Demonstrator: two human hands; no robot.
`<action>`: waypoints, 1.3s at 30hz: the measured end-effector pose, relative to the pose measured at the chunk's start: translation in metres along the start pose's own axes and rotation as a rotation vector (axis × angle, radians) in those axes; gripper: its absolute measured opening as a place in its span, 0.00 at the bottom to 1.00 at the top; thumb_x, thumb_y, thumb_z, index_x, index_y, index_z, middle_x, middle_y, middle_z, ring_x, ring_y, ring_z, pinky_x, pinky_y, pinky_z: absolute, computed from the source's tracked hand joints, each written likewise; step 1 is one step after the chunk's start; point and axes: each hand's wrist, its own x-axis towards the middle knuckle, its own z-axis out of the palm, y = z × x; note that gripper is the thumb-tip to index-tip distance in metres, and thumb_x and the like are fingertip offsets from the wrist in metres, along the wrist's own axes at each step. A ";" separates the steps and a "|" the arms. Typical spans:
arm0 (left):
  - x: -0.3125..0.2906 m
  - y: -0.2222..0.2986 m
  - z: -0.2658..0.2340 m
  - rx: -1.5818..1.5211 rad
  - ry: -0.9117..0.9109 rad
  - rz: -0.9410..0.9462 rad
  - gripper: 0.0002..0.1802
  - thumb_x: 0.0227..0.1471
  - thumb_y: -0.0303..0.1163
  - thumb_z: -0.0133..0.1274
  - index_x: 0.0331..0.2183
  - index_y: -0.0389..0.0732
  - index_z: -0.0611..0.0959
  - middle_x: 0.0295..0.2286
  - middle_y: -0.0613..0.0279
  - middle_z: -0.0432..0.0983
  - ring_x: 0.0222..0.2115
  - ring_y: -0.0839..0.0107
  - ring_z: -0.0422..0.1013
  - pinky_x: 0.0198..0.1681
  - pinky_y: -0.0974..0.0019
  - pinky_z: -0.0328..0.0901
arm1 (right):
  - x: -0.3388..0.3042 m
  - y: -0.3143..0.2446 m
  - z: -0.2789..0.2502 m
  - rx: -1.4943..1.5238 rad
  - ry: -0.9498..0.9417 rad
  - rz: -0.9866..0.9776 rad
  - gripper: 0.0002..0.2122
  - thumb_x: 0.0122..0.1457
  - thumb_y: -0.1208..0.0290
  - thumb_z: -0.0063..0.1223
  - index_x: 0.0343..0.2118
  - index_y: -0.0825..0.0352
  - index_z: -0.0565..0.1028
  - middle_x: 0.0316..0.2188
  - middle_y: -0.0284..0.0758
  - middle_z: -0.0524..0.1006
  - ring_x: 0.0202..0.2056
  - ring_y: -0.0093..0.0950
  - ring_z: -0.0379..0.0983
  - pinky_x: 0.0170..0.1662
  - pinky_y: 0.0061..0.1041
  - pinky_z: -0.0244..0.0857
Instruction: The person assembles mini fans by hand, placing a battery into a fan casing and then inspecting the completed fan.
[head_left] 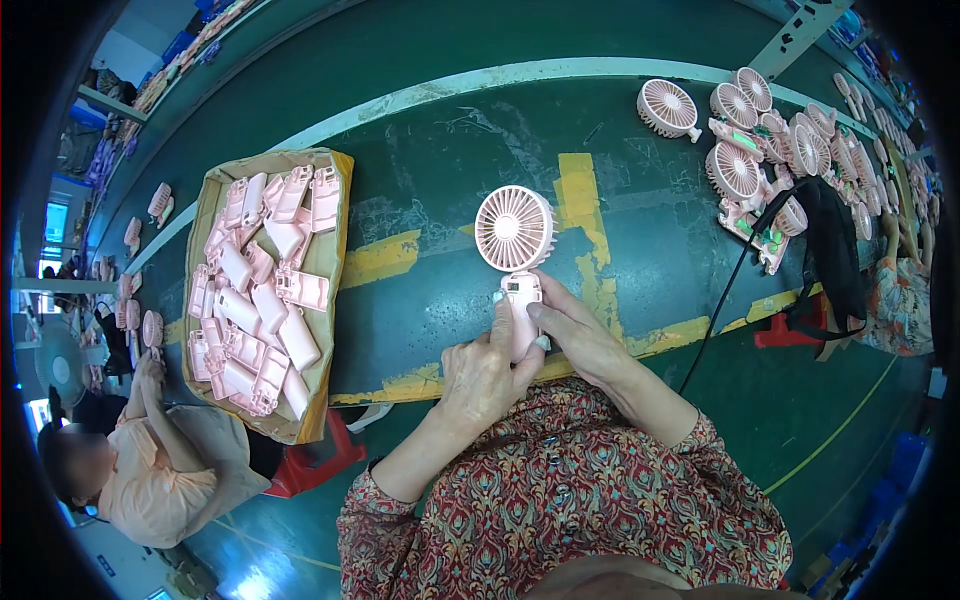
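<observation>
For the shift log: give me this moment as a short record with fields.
held item: pink handheld fan, round grille up, handle down
left hand: wrapped around the fan handle from the left
right hand: fingers on the handle's right side
surface: green belt with worn yellow marks
left of hands: cardboard tray full of pink housing parts
far right: cluster of finished pink fans
cable: black cord across the belt
nearby: another person seated at lower left

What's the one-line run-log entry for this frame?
left hand: grips handle of pink handheld fan | right hand: grips same handle | cardboard tray of pink handle shells: left | finished fans: upper right
</observation>
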 end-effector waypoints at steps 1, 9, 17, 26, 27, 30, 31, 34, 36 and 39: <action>0.000 0.000 0.001 0.016 -0.008 0.000 0.35 0.42 0.38 0.57 0.46 0.21 0.69 0.15 0.46 0.74 0.13 0.55 0.72 0.15 0.56 0.66 | 0.000 0.002 0.000 0.020 -0.002 -0.017 0.24 0.59 0.79 0.36 0.60 0.70 0.52 0.55 0.38 0.61 0.56 0.27 0.56 0.58 0.24 0.49; 0.002 0.005 0.007 0.055 -0.023 0.017 0.38 0.44 0.40 0.54 0.48 0.18 0.65 0.14 0.47 0.73 0.11 0.56 0.71 0.13 0.54 0.64 | 0.001 0.004 0.000 -0.027 0.018 -0.031 0.23 0.61 0.77 0.36 0.60 0.70 0.52 0.53 0.37 0.62 0.54 0.25 0.57 0.58 0.24 0.50; 0.001 0.013 0.005 0.134 0.010 -0.011 0.36 0.40 0.41 0.57 0.45 0.22 0.71 0.14 0.50 0.73 0.12 0.58 0.71 0.15 0.57 0.66 | 0.002 0.020 0.007 -0.020 0.158 -0.111 0.20 0.63 0.68 0.38 0.56 0.70 0.58 0.48 0.37 0.67 0.48 0.23 0.62 0.51 0.21 0.58; -0.006 0.014 0.007 0.119 0.025 -0.044 0.36 0.48 0.40 0.51 0.48 0.19 0.63 0.15 0.50 0.74 0.12 0.58 0.72 0.14 0.59 0.66 | 0.003 0.025 0.010 0.102 0.153 -0.090 0.18 0.63 0.72 0.38 0.55 0.70 0.60 0.46 0.35 0.68 0.45 0.21 0.65 0.49 0.21 0.60; -0.007 0.013 0.011 0.118 0.047 -0.032 0.36 0.48 0.41 0.50 0.48 0.19 0.63 0.16 0.50 0.74 0.13 0.58 0.72 0.14 0.59 0.66 | 0.004 0.025 0.010 0.120 0.150 -0.092 0.18 0.63 0.72 0.38 0.55 0.70 0.60 0.46 0.35 0.68 0.45 0.21 0.65 0.48 0.21 0.61; -0.008 0.012 0.016 0.065 0.003 -0.040 0.37 0.49 0.41 0.50 0.49 0.18 0.61 0.19 0.46 0.74 0.15 0.55 0.72 0.16 0.57 0.67 | 0.003 0.025 0.008 0.139 0.142 -0.107 0.17 0.63 0.71 0.40 0.54 0.69 0.61 0.44 0.35 0.70 0.43 0.21 0.67 0.46 0.21 0.63; -0.008 0.014 0.012 0.046 -0.022 -0.054 0.37 0.49 0.41 0.50 0.48 0.18 0.61 0.20 0.45 0.74 0.16 0.54 0.73 0.17 0.56 0.67 | 0.003 0.026 0.004 0.138 0.124 -0.115 0.17 0.63 0.71 0.40 0.54 0.69 0.61 0.44 0.35 0.70 0.43 0.21 0.67 0.46 0.20 0.63; -0.009 0.016 0.002 -0.026 -0.072 -0.121 0.36 0.49 0.41 0.51 0.49 0.20 0.62 0.22 0.42 0.74 0.20 0.50 0.73 0.23 0.56 0.68 | 0.004 0.026 -0.002 0.145 0.106 -0.123 0.16 0.63 0.72 0.40 0.53 0.70 0.63 0.44 0.35 0.70 0.42 0.22 0.68 0.46 0.21 0.63; -0.009 0.013 0.004 -0.167 0.021 -0.126 0.32 0.51 0.41 0.50 0.48 0.24 0.64 0.23 0.44 0.75 0.21 0.56 0.74 0.24 0.59 0.69 | 0.003 0.025 -0.008 0.175 0.113 -0.141 0.16 0.63 0.72 0.39 0.53 0.71 0.62 0.45 0.37 0.70 0.43 0.24 0.68 0.48 0.23 0.63; -0.004 -0.007 0.022 -0.824 -0.176 -0.355 0.25 0.54 0.42 0.48 0.42 0.28 0.67 0.24 0.45 0.75 0.21 0.60 0.74 0.22 0.59 0.69 | -0.001 0.016 -0.009 0.243 0.070 -0.191 0.18 0.63 0.70 0.40 0.53 0.73 0.62 0.47 0.41 0.70 0.45 0.26 0.68 0.49 0.26 0.63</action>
